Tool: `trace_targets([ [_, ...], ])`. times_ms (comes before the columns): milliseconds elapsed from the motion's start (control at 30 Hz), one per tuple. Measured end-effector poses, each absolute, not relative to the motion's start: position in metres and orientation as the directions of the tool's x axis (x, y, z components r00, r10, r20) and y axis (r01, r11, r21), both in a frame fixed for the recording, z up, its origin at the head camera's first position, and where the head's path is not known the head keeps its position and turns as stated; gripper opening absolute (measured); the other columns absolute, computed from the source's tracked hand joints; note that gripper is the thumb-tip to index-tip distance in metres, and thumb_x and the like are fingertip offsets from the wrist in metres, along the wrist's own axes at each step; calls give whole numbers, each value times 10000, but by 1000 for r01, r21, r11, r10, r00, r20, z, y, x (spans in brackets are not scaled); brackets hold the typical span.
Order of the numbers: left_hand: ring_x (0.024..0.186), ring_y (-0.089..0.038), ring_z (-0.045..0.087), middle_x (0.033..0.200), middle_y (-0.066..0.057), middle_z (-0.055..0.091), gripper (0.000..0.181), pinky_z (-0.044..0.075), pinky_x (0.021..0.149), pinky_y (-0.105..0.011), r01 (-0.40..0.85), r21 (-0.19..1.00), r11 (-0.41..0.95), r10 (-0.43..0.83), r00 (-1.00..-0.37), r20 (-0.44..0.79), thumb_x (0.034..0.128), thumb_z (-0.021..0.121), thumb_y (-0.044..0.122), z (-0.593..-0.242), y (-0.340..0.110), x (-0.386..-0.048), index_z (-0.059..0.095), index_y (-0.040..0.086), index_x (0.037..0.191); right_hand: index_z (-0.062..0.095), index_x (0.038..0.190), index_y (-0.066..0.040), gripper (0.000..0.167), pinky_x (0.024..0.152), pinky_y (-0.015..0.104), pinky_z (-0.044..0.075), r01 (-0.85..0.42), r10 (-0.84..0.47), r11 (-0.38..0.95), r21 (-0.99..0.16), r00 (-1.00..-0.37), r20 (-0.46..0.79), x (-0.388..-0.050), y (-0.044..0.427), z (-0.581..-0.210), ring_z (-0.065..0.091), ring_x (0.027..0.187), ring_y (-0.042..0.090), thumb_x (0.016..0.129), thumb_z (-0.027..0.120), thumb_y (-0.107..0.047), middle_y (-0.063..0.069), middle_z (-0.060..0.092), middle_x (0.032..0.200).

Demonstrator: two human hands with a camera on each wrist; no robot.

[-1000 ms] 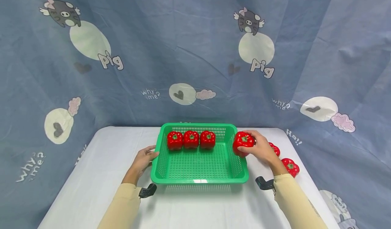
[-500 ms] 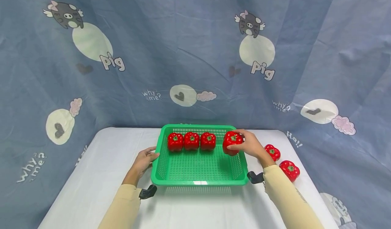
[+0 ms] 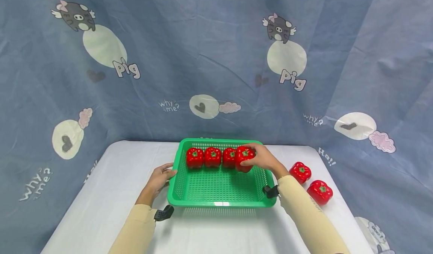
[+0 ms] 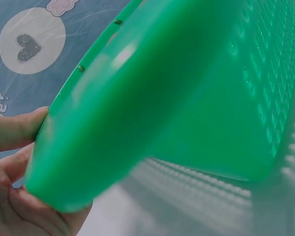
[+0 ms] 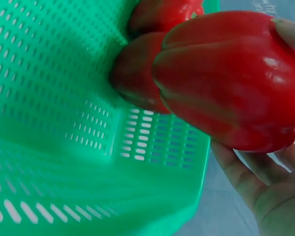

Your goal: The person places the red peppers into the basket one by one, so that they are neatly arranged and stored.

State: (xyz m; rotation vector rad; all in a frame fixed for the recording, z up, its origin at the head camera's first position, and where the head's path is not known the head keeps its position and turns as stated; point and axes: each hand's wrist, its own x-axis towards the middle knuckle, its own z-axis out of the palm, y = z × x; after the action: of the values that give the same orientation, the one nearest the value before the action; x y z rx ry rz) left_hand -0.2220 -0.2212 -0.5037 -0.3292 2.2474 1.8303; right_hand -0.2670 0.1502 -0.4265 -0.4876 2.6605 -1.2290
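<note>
A green plastic basket [image 3: 221, 204] with slotted walls stands on the white table. Along its back wall sit three red bell peppers, the left one [image 3: 194, 158], the middle one [image 3: 212, 157] and the right one [image 3: 228, 158], which is partly covered. My right hand [image 3: 262, 157] grips another red bell pepper [image 5: 231, 81] between thumb and fingers, over the basket just right of that row. At the basket's left rim, my left hand [image 3: 158, 178] holds the edge, thumb on top and fingers below, as the left wrist view shows [image 4: 19, 172].
Two more red bell peppers, one farther back [image 3: 300, 172] and one nearer [image 3: 320, 192], lie on the table [image 3: 135, 163] right of the basket. A blue printed curtain [image 3: 216, 58] hangs close behind the table.
My right hand has carried its bell pepper leftward, from above the basket's right rim to beside the row. My left hand has stayed at the left rim.
</note>
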Motion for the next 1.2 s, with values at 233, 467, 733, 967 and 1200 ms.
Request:
trace_targets([
  [233, 882, -150, 636, 1135, -170, 643, 500, 500, 913, -465, -312, 930, 197, -37, -950, -311, 977, 545, 129, -504, -221, -221, 385, -8, 1430, 543, 1308, 9, 640, 816, 382, 562, -284, -423, 604, -745, -906, 4, -277, 136, -435, 588, 1044, 290, 737, 784, -148, 153, 602, 1198],
  [467, 851, -139, 640, 1120, -171, 647, 498, 545, 803, -366, -286, 935, 209, -29, -958, -287, 977, 538, 121, -504, -221, -223, 381, -19, 1429, 548, 1327, -27, 645, 834, 394, 552, -236, -404, 624, -745, -913, -50, -281, 122, -441, 583, 1073, 286, 741, 796, -130, 141, 589, 1246],
  [733, 882, -145, 643, 1097, -149, 653, 502, 526, 876, -432, -291, 929, 227, -30, -956, -292, 978, 540, 136, -504, -221, -223, 383, -8, 1433, 565, 1325, -55, 639, 868, 381, 532, -249, -424, 629, -737, -904, -56, -283, 107, -441, 587, 1061, 245, 732, 800, -98, 102, 609, 1228],
  [967, 888, -153, 637, 1095, -153, 645, 501, 531, 858, -414, -301, 929, 215, -42, -953, -299, 971, 553, 126, -502, -220, -222, 395, -8, 1427, 570, 1316, -68, 635, 866, 382, 531, -240, -432, 614, -752, -900, -66, -282, 88, -439, 573, 1070, 248, 729, 806, -108, 88, 606, 1218],
  [1200, 911, -168, 638, 1122, -168, 640, 497, 530, 873, -418, -313, 924, 219, -48, -949, -310, 973, 553, 129, -503, -220, -222, 398, -6, 1426, 561, 1303, -57, 643, 871, 386, 530, -266, -458, 630, -730, -886, -72, -283, 68, -441, 568, 1078, 255, 724, 822, -156, 92, 602, 1214],
])
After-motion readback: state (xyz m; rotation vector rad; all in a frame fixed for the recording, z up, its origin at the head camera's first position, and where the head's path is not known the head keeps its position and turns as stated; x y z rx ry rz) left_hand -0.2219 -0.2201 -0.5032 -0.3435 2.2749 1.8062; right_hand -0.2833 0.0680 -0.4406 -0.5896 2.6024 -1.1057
